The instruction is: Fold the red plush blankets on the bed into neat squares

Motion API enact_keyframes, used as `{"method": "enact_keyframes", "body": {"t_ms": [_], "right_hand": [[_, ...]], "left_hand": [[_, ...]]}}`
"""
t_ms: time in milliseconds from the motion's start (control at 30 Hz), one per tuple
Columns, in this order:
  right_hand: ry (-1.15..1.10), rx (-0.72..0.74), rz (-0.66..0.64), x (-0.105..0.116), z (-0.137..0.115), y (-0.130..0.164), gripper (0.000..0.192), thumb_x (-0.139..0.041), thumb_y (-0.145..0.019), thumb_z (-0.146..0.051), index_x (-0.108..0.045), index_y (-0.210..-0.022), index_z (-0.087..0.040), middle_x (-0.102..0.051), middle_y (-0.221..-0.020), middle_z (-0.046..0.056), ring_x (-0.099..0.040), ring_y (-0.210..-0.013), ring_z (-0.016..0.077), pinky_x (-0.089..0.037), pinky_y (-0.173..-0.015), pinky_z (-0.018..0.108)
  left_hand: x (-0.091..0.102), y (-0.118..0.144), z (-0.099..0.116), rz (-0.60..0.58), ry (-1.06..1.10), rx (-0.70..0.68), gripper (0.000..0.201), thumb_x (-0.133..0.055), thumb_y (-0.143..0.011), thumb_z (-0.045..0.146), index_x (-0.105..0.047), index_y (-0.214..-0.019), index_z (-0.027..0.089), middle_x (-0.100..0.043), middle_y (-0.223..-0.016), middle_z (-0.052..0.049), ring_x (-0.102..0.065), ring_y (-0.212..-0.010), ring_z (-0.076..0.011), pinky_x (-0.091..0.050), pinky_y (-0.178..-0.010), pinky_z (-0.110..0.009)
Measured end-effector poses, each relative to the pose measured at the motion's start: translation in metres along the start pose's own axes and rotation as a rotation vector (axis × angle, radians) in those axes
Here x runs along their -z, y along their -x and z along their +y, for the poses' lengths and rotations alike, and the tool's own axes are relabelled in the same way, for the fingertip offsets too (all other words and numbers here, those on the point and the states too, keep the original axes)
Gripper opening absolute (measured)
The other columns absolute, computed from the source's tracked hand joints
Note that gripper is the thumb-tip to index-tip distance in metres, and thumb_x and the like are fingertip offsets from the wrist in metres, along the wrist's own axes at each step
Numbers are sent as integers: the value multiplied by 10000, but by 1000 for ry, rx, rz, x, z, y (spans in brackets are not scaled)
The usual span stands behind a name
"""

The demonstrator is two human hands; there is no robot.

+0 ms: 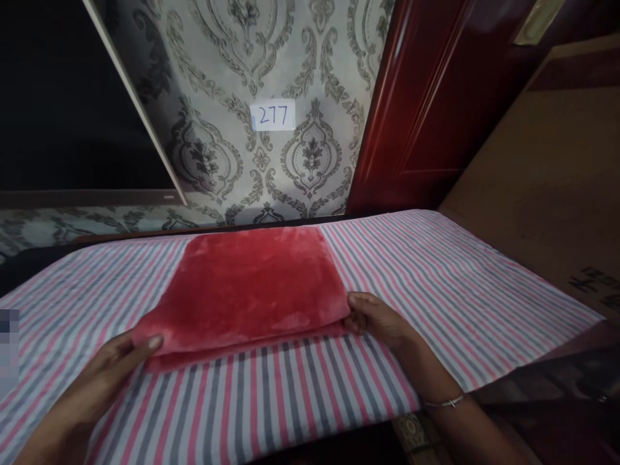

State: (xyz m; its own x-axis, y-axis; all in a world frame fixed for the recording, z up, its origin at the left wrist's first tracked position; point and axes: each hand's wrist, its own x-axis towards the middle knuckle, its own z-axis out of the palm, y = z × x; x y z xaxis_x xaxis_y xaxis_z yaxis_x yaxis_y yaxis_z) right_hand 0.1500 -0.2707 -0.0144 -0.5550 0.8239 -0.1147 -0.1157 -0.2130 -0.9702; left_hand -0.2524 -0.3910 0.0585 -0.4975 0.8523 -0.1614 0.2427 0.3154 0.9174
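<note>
A folded red plush cloth (256, 281) lies on a striped sheet of pink, grey and white. Its near edge is lifted a little, and a lower layer shows beneath it. My left hand (119, 355) pinches the near left corner, thumb on top and the other fingers mostly hidden under the fabric. At the near right corner, my right hand (372, 316) grips the cloth between thumb and curled fingers. A thin bracelet (444, 403) circles my right wrist.
The striped sheet (421, 278) covers the table and hangs over its front edge. Behind stand a patterned wall with a paper label (272, 115) reading 277, a dark screen (82, 97) at left, a red door (426, 97), and a large cardboard box (557, 168) at right.
</note>
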Motion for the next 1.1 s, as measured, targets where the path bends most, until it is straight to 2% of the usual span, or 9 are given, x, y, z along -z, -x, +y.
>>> {"method": "enact_keyframes", "body": {"t_ms": [100,233,400,500,633,800,967,1033,1100], "right_hand": [[-28,-2,-3,-1,2,0,479,-748,-713,-634,-574,-782,-193,-469,-555,-65,-344,-461,74,-226,-468,234],[62,60,88,-6,-7,0,443,-725,-743,-604,-586,-825,-191,-412,-589,-80,-254,-461,58,-189,-456,231],[229,239,369,-4,-8,6,362,-607,-842,-567,-513,-762,-226,-335,-536,-85,-251,-465,86,-204,-454,237],[294,210,369,-2,7,12,364,-569,-861,-562,-498,-730,-229,-359,-548,-72,-278,-483,96,-234,-463,241],[292,165,351,-3,18,17,326,-597,-842,-532,-528,-763,-224,-423,-622,-51,-350,-541,109,-296,-502,238],[232,147,315,-4,13,19,337,-628,-826,-552,-565,-798,-223,-464,-648,-41,-394,-567,118,-333,-541,249],[295,156,319,-6,13,19,354,-673,-796,-544,-568,-722,-214,-477,-605,-42,-423,-572,123,-343,-569,261],[293,162,353,-8,13,20,370,-674,-785,-551,-555,-691,-214,-471,-602,-43,-421,-569,119,-350,-567,261],[290,145,381,-11,13,22,383,-679,-775,-569,-552,-698,-216,-475,-591,-44,-431,-557,119,-361,-555,261]], "left_hand": [[5,-5,-12,-108,163,94,462,-895,-416,572,-727,-711,258,-753,-657,-22,-701,-636,-299,-616,-620,-405],[14,-23,-18,-124,156,10,471,-933,-389,462,-720,-732,219,-773,-727,-24,-717,-737,-294,-603,-721,-368],[21,-30,-13,56,46,-187,527,-882,-418,600,-692,-701,197,-778,-777,-39,-706,-848,-301,-570,-847,-376],[19,-22,-19,-48,14,-97,520,-876,-429,603,-684,-695,199,-772,-742,-46,-712,-786,-311,-586,-776,-391],[20,-13,-30,-147,30,-12,537,-885,-471,554,-723,-846,206,-794,-901,-52,-726,-856,-306,-586,-797,-361],[17,-9,-30,-70,-15,-56,532,-854,-504,607,-720,-821,200,-790,-933,-55,-706,-977,-325,-545,-951,-398],[4,-6,-41,47,-134,-136,605,-732,-648,685,-719,-1024,210,-743,-1145,-65,-594,-1232,-330,-407,-1115,-398],[4,-5,-48,77,-155,-88,611,-690,-685,701,-704,-1070,225,-751,-1109,-58,-623,-1187,-323,-444,-1077,-406],[6,-6,-54,89,-166,-28,611,-665,-686,728,-703,-1034,227,-770,-961,-49,-688,-1034,-319,-538,-936,-402]]}}
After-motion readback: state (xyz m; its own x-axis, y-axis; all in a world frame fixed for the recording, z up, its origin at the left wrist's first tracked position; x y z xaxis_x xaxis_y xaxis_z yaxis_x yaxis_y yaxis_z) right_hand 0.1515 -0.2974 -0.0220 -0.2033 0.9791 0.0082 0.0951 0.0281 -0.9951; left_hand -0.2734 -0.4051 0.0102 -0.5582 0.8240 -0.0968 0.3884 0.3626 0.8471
